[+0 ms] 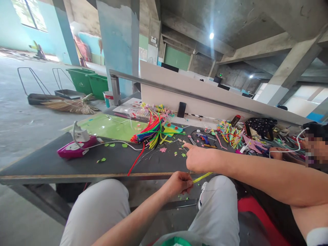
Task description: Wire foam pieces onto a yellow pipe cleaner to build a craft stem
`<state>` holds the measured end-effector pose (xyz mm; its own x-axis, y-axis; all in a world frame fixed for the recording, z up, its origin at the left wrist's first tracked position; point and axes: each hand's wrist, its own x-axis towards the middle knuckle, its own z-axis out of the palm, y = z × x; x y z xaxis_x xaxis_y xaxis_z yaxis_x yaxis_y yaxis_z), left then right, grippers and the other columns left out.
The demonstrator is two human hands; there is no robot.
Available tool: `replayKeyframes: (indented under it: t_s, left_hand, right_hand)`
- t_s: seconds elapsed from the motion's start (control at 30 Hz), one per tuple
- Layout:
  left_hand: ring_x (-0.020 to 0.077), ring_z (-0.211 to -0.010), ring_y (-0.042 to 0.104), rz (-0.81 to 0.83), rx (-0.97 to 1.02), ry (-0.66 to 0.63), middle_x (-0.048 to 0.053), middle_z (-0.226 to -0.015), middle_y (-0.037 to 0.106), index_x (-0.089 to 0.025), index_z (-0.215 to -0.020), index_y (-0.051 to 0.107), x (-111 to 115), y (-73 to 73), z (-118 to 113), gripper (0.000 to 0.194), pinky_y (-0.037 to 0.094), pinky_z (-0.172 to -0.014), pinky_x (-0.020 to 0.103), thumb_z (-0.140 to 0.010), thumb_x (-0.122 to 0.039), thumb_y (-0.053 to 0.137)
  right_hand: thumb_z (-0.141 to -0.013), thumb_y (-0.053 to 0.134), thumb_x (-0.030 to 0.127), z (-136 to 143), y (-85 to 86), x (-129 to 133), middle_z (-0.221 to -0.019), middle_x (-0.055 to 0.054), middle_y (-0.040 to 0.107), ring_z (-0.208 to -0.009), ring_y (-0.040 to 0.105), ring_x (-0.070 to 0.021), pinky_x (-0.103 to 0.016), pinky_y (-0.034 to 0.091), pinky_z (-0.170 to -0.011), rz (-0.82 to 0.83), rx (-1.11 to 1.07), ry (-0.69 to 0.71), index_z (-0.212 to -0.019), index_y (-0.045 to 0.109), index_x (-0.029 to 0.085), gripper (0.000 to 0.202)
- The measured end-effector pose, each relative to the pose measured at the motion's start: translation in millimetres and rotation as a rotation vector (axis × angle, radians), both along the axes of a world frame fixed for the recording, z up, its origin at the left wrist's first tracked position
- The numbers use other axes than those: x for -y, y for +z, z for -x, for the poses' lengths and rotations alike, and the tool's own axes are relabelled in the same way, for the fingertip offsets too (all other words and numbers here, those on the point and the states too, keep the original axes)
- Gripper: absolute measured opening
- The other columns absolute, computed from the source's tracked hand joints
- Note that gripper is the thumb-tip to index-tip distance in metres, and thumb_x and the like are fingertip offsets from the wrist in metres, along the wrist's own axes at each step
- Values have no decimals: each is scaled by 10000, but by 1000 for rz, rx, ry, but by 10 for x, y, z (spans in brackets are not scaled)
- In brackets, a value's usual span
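My left hand [180,182] is closed in a pinch at the table's front edge, above my knees. Held in its fingertips is a yellow pipe cleaner [202,177], which sticks out to the right. My right hand [196,158] reaches in from the right over the tabletop, its index finger stretched out and the other fingers mostly hidden. That fingertip is near small paper cutouts, among them a green star [183,155] and a pink star [163,150]. Left of it lies a bundle of coloured pipe cleaners [151,131], with one red pipe cleaner [136,160] hanging toward the edge.
A magenta power strip [74,150] with a white plug stands at the left. Behind lie a green mat [112,125], a phone [181,109] and a blue glue gun [204,138]. Another pipe cleaner pile [232,134] is near a co-worker's hand [276,153].
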<state>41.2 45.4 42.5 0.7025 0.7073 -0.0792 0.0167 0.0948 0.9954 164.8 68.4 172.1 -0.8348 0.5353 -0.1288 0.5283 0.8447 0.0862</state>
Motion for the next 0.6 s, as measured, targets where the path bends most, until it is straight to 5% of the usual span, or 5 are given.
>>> replayKeyframes:
  t_s: [0.13, 0.3, 0.43, 0.6]
  left_hand:
    - [71, -375, 384, 70, 9, 38, -4, -469, 559, -149, -594, 586, 13, -28, -33, 285, 240, -400, 206, -641, -421, 656]
    - [67, -386, 398, 137, 145, 83, 16, -504, 579, -138, -631, 592, 31, -100, -84, 375, 237, -411, 203, -636, -506, 664]
    - [65, -380, 388, 136, 202, 131, 15, -509, 578, -138, -641, 579, 47, -135, -115, 434, 226, -404, 207, -620, -562, 669]
    - [63, -393, 388, 136, 221, 173, 13, -522, 582, -137, -648, 580, 77, -83, -118, 429, 227, -415, 205, -631, -555, 671]
  right_hand:
    - [-531, 632, 15, -65, 240, -116, -437, 38, 602, -603, 599, -144, -428, 271, -966, -23, 131, -99, -380, 551, 199, 251]
    - [-771, 584, 208, -319, 634, -286, -913, 18, 746, -842, 658, -174, -286, 430, -800, 36, -339, -400, -888, 743, 285, 212]
    - [-796, 555, 244, -565, 733, -283, -750, 8, 739, -642, 660, -158, -253, 477, -637, 95, -513, -656, -868, 749, 233, 207]
    - [-799, 548, 328, -730, 613, -125, -693, -22, 732, -586, 645, -162, -249, 471, -553, 281, -540, -720, -720, 741, 194, 247]
